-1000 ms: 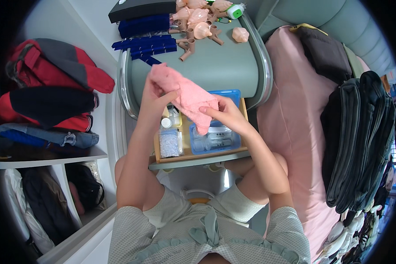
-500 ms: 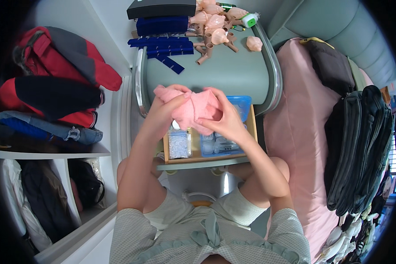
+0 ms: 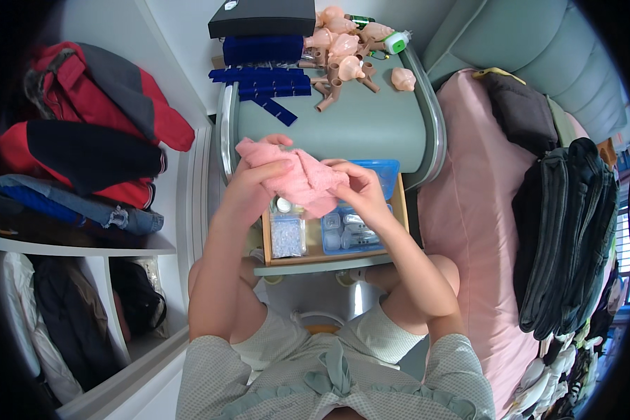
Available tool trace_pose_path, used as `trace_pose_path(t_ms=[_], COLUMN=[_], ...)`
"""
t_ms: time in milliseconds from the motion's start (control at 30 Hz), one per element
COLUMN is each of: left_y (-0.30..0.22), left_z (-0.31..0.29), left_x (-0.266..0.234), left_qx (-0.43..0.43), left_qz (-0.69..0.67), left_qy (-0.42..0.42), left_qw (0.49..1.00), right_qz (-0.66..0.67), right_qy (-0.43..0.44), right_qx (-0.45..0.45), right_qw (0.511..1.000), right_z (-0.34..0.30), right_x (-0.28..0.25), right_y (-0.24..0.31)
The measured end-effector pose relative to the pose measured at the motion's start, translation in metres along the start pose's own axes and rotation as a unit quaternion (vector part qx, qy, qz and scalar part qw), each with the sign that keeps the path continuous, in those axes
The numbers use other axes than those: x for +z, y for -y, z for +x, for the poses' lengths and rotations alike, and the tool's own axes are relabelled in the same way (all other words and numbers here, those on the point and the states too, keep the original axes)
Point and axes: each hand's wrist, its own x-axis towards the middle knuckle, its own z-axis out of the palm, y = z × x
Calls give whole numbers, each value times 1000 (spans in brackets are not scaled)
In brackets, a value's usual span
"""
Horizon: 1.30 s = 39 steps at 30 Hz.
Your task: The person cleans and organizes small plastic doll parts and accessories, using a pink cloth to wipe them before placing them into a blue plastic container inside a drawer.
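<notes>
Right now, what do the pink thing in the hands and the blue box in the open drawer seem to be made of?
Pink cloth: soft fabric, probably knit, matte; it bunches and folds between the left hand and right hand. Blue box: likely clear hard plastic, glossy; the small items inside show through it.

**A bedroom corner at home**

We are in a lived-in bedroom. To the right of our right hand [image 3: 357, 189] lies a bed with a pink sheet [image 3: 469, 210], stacked dark folded clothes [image 3: 567, 231] on it. To the left of our left hand [image 3: 248, 189] stands a white shelf [image 3: 84, 245] piled with jackets [image 3: 84, 140]. Beyond both hands sits a grey-green bedside cabinet [image 3: 357, 133], its drawer [image 3: 329, 241] open just below them, holding small plastic boxes.
</notes>
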Motion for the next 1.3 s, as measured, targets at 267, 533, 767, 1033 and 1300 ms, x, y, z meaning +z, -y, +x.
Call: trace_pose_path(t_ms=[267, 533, 767, 1033, 1300], left_y=[-6, -7, 0, -5, 5], left_z=[2, 3, 1, 7, -1], left_x=[-3, -7, 18, 29, 31], left_qx=[-9, 84, -1, -148, -199], left_qz=[145, 406, -32, -235, 164], left_qy=[-28, -116, 140, 161, 105], left_qw=[989, 903, 990, 947, 961], right_qz=[-82, -146, 14, 68, 107], right_qy=[-102, -208, -121, -80, -30], right_qx=[18, -14, 2, 31, 93], right_qw=[991, 967, 993, 994, 989], right_z=[2, 9, 7, 4, 10], right_x=[-4, 4, 12, 3, -5], right_y=[15, 37, 46, 70, 74])
